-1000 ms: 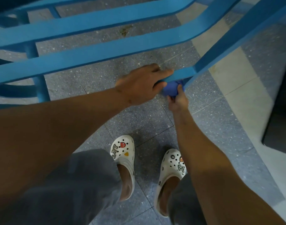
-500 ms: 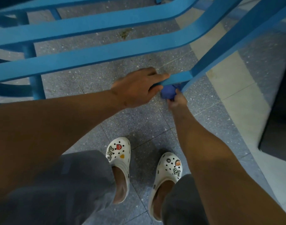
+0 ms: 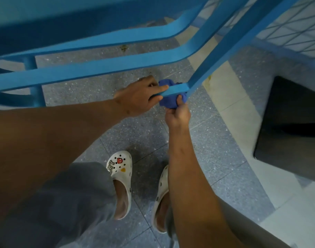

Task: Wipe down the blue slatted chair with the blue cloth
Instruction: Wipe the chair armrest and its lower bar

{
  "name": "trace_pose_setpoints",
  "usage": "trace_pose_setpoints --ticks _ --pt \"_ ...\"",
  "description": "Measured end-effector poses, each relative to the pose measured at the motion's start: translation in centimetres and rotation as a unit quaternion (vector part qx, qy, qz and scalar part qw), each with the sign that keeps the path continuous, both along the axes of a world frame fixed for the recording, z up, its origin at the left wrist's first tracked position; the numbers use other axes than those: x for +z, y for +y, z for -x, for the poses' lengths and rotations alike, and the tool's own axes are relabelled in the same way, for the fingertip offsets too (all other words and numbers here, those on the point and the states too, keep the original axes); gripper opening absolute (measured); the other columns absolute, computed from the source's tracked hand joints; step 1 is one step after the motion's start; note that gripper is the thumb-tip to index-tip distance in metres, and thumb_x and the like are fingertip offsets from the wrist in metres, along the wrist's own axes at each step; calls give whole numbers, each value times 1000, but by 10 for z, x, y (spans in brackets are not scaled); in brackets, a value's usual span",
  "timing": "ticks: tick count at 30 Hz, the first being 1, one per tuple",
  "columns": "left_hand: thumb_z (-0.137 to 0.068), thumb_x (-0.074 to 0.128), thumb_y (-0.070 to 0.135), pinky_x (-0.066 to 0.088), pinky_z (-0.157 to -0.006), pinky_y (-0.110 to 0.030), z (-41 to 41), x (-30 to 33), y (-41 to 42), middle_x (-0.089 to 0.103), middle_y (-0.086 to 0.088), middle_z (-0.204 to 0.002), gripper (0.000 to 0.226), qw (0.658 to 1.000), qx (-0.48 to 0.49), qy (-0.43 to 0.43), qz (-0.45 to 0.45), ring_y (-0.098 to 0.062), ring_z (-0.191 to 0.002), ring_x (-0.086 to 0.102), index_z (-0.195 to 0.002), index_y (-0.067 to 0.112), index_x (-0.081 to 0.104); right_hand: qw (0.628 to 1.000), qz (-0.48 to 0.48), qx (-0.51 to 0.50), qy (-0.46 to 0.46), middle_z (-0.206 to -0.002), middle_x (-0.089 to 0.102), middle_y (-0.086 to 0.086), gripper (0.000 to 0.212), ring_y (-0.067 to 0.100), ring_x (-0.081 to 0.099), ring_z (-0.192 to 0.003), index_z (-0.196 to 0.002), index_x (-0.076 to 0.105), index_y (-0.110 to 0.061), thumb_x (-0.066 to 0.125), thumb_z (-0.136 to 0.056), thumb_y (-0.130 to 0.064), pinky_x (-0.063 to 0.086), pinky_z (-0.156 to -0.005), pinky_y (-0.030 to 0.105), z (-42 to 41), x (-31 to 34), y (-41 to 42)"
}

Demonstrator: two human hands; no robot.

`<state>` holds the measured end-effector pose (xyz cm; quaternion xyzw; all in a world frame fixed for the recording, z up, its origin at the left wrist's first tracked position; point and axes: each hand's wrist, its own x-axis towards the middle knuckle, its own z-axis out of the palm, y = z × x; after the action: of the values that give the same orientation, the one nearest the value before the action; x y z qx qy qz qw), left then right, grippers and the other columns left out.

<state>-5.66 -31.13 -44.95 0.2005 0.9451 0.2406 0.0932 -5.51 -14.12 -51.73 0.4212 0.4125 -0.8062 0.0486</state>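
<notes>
The blue slatted chair fills the top of the head view, its curved slats running left to right and a straight upright rising to the top right. My left hand grips the lowest slat near where it meets the upright, thumb under and forefinger along the top. The dark blue cloth is bunched under and behind that slat end. My right hand holds the cloth from below and presses it against the slat's underside.
Below are my two white clogs on a grey speckled tile floor. A dark box-like object stands at the right. A wire grid shows at the top right, and a pale floor strip runs diagonally beside the chair.
The view has shifted back from the chair. More of the cloth now shows above and below the slat end. Both hands stay at the same joint.
</notes>
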Motion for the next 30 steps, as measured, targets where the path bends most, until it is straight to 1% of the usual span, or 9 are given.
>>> trace_pose_setpoints --ticks 2,6,9,12,16,18,21,24,30 --pt "-103 57 27 50 -88 -48 -2 3 1 57 -22 -116 44 1000 1 14 12 -38 -104 57 -145 14 56 999 -48 25 -2 -141 57 18 29 23 65 -105 -131 57 1 50 -103 -4 54 -91 23 -6 8 1" --pt "-102 56 27 48 -84 -48 -5 12 10 56 -22 -113 44 999 26 17 43 -39 -101 55 -145 17 56 989 -142 48 -8 -117 69 19 15 26 66 -103 -109 67 1 55 -101 -5 53 -97 42 -12 29 10" --pt "-103 53 25 48 -91 -50 -7 23 17 54 -19 -121 46 996 42 -13 80 -37 -109 54 -149 20 50 967 -235 95 -12 -95 71 6 7 21 67 -93 -100 71 -9 64 -96 -9 55 -83 32 -13 45 21" --pt "-102 54 20 47 -96 -50 -11 32 19 52 -18 -128 51 993 51 -47 94 -38 -114 53 -152 20 45 954 -276 115 23 -100 73 5 12 14 67 -90 -105 72 -10 66 -95 -7 55 -86 25 -15 60 21" --pt "-99 54 15 46 -97 -48 -28 51 18 52 -17 -132 47 993 56 -69 77 -37 -116 52 -146 13 51 947 -301 92 59 -87 72 -4 14 10 67 -83 -88 72 -23 67 -93 -11 56 -78 25 -12 90 24" --pt "-97 54 10 47 -95 -48 -37 63 21 58 -19 -128 41 997 56 -43 31 -39 -113 54 -138 7 59 945 -309 76 79 -91 75 -1 11 13 68 -88 -94 75 -16 67 -93 -9 56 -77 22 -10 106 28" --pt "-94 59 7 49 -93 -48 -50 97 32 63 -19 -118 36 997 55 12 -45 -39 -107 58 -129 6 65 933 -327 60 136 -111 74 6 22 10 68 -101 -113 73 -3 66 -93 -5 54 -90 19 -10 141 33" --pt "-89 62 1 49 -89 -41 -59 141 42 65 -16 -109 33 991 35 84 -99 -35 -100 62 -121 5 68 921 -336 48 192 -101 73 -5 19 -3 68 -90 -109 72 -11 67 -92 -3 53 -84 15 -9 180 32" --pt "-91 59 -1 52 -89 -42 -61 236 50 67 -13 -107 28 955 -38 251 -154 -31 -98 63 -116 4 70 906 -324 7 271 -104 73 1 19 5 68 -95 -109 71 -12 67 -93 -3 53 -87 18 -9 259 32"
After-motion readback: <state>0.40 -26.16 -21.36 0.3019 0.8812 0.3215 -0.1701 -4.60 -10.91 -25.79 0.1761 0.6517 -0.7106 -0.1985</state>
